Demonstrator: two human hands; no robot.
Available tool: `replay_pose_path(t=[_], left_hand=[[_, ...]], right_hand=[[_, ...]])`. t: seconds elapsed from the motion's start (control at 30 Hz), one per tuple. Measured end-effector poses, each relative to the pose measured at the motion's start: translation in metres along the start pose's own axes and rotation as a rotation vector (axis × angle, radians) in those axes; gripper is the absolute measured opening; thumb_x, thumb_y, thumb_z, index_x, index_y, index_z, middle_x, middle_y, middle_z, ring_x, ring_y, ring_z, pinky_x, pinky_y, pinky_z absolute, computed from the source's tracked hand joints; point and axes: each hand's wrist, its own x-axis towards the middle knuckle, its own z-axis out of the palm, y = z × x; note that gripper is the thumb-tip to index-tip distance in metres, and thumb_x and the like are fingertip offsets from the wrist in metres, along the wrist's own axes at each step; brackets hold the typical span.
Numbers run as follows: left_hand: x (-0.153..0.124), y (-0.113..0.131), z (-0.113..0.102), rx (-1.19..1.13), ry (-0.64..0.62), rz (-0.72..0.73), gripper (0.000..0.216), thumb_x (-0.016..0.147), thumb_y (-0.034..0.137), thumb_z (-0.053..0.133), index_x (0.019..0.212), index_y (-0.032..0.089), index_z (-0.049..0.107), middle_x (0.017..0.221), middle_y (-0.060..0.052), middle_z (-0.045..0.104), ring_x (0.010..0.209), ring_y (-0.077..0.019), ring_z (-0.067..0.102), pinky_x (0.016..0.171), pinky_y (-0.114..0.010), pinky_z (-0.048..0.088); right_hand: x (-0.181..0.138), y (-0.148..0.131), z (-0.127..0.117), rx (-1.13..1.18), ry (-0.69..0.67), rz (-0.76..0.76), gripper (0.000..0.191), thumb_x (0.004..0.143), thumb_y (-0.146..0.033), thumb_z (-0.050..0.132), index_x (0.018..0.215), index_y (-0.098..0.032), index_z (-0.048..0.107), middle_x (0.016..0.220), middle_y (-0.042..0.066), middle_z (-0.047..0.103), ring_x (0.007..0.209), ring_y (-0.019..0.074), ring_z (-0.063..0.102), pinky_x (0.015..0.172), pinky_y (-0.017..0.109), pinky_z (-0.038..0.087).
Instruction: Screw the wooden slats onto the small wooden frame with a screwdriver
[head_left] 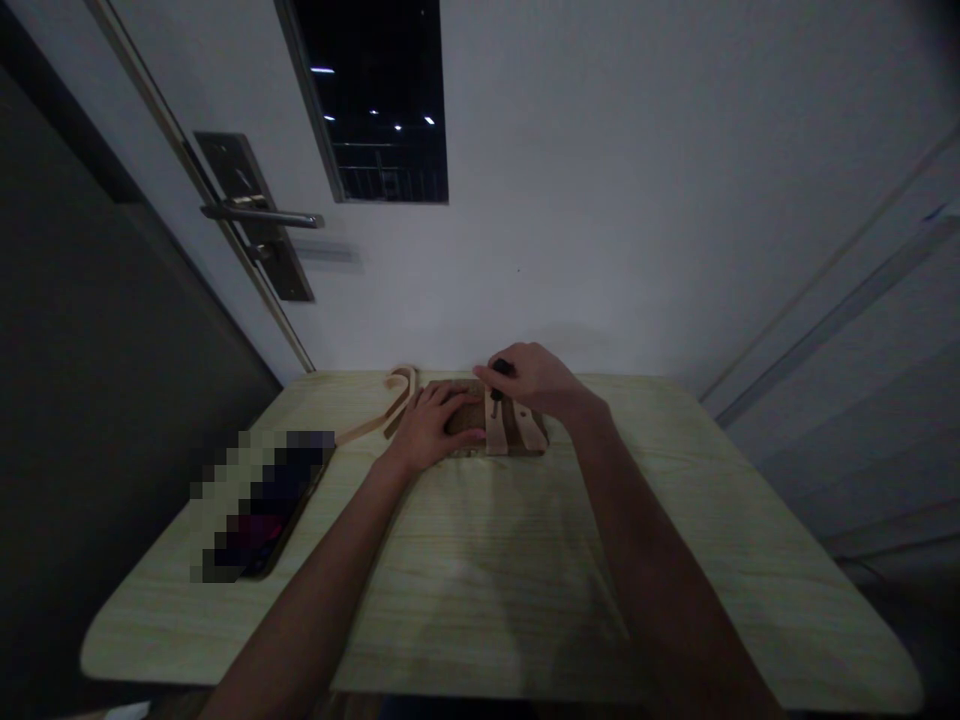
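My right hand (534, 378) is closed round a short black-handled tool (498, 392), held upright with its thin tip down on a pale strap piece (496, 435). I cannot make out the tool's exact kind. Under the strap lies a brown, cork-like board (469, 415). My left hand (433, 425) rests on the left part of that board, palm down with fingers spread. A second pale strap piece (531, 430), with a dark hole near its top, lies just right of the tool. Left of my left hand, a long pale strip (386, 412) curls into a hook at its far end.
A phone-like device (300, 510), partly blurred out, lies at the left of the pale wooden table (480, 600). Behind the table's far edge stands a white door (600, 200) with a metal handle (270, 215) and a dark window (375, 100).
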Motion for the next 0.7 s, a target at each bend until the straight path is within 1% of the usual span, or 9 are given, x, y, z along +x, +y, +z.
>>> replay_pose_path(t=[0.17, 0.27, 0.33, 0.4, 0.5, 0.6, 0.7], left_hand=[[-0.0001, 0.0005, 0.0003, -0.006, 0.008, -0.003, 0.054, 0.08, 0.061, 0.055, 0.122, 0.027, 0.056, 0.127, -0.006, 0.052, 0.121, -0.0288, 0.04, 0.104, -0.05, 0.032], [0.0, 0.0003, 0.0003, -0.006, 0.004, 0.002, 0.054, 0.08, 0.061, 0.055, 0.121, 0.027, 0.056, 0.127, -0.006, 0.052, 0.121, -0.0284, 0.041, 0.105, -0.05, 0.031], [0.0001, 0.0003, 0.0003, -0.008, 0.004, 0.001, 0.054, 0.079, 0.061, 0.056, 0.122, 0.028, 0.056, 0.127, -0.006, 0.052, 0.121, -0.0283, 0.041, 0.104, -0.05, 0.032], [0.0, 0.0004, 0.0001, -0.009, 0.006, -0.006, 0.054, 0.079, 0.061, 0.056, 0.122, 0.028, 0.056, 0.126, -0.006, 0.052, 0.12, -0.0283, 0.042, 0.103, -0.05, 0.033], [-0.0004, 0.0007, -0.0003, -0.012, 0.008, 0.001, 0.053, 0.08, 0.061, 0.055, 0.123, 0.029, 0.055, 0.126, -0.006, 0.051, 0.12, -0.0283, 0.041, 0.103, -0.049, 0.033], [-0.0006, 0.0005, -0.0005, -0.012, 0.007, 0.0, 0.054, 0.08, 0.061, 0.055, 0.123, 0.029, 0.055, 0.127, -0.006, 0.051, 0.121, -0.0284, 0.041, 0.103, -0.05, 0.033], [-0.0006, 0.0005, -0.0007, -0.012, -0.003, -0.016, 0.054, 0.08, 0.062, 0.054, 0.123, 0.029, 0.055, 0.128, -0.006, 0.05, 0.121, -0.0286, 0.041, 0.103, -0.05, 0.033]], right_hand=[[0.0022, -0.0061, 0.0046, -0.022, 0.033, 0.101, 0.059, 0.086, -0.064, 0.039, 0.065, -0.016, 0.066, 0.057, 0.004, 0.055, 0.054, 0.0111, 0.044, 0.053, 0.026, 0.025], [0.0027, -0.0074, 0.0062, -0.029, 0.057, 0.184, 0.061, 0.084, -0.067, 0.037, 0.063, -0.017, 0.065, 0.057, 0.004, 0.055, 0.055, 0.0124, 0.046, 0.053, 0.026, 0.025], [0.0028, -0.0058, 0.0067, 0.01, 0.067, 0.16, 0.057, 0.086, -0.064, 0.038, 0.068, -0.018, 0.065, 0.062, 0.003, 0.058, 0.058, 0.0124, 0.047, 0.055, 0.026, 0.026], [0.0021, -0.0033, 0.0065, 0.071, 0.063, 0.081, 0.047, 0.088, -0.059, 0.04, 0.078, -0.02, 0.064, 0.069, 0.002, 0.06, 0.062, 0.0117, 0.048, 0.056, 0.024, 0.027], [-0.0007, -0.0008, 0.0044, 0.132, 0.023, 0.032, 0.036, 0.089, -0.054, 0.043, 0.092, -0.022, 0.06, 0.074, 0.0, 0.06, 0.063, 0.0112, 0.049, 0.057, 0.023, 0.029], [-0.0039, -0.0009, 0.0011, 0.128, -0.041, 0.05, 0.04, 0.089, -0.057, 0.04, 0.092, -0.021, 0.057, 0.072, 0.001, 0.06, 0.063, 0.0122, 0.049, 0.058, 0.023, 0.03], [-0.0054, -0.0018, -0.0014, 0.105, -0.094, 0.075, 0.05, 0.091, -0.06, 0.03, 0.081, -0.019, 0.057, 0.072, 0.004, 0.06, 0.064, 0.0134, 0.051, 0.059, 0.025, 0.032]])
